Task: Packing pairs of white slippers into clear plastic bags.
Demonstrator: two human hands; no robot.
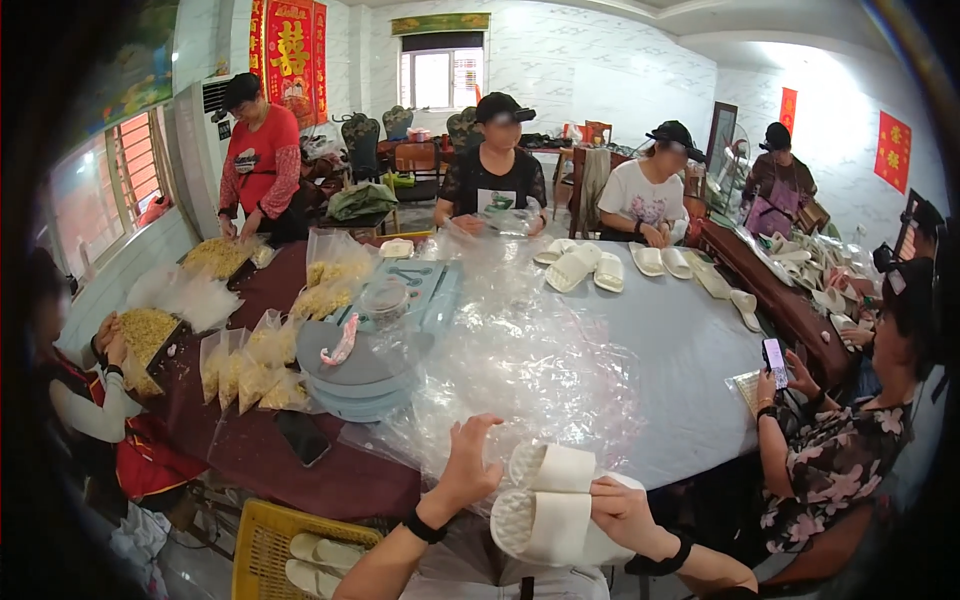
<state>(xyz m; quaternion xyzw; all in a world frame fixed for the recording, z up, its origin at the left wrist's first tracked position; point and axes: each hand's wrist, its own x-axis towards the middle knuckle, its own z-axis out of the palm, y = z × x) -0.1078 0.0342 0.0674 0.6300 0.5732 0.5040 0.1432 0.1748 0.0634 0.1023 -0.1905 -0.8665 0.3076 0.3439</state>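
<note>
My right hand is closed around the straps of a pair of white slippers, held over my lap at the table's near edge. One slipper lies partly above the other, and their dimpled soles face up. Just left of them, my left hand is raised with thumb and fingers apart, holding nothing I can see. Beyond both hands, a heap of clear plastic bags spreads over the grey-covered table.
At lower left, a yellow crate holds slippers. Left of the bags stand a round grey-blue machine, filled bags and a dark phone. More white slippers lie at the far side. Several people sit or stand around the table.
</note>
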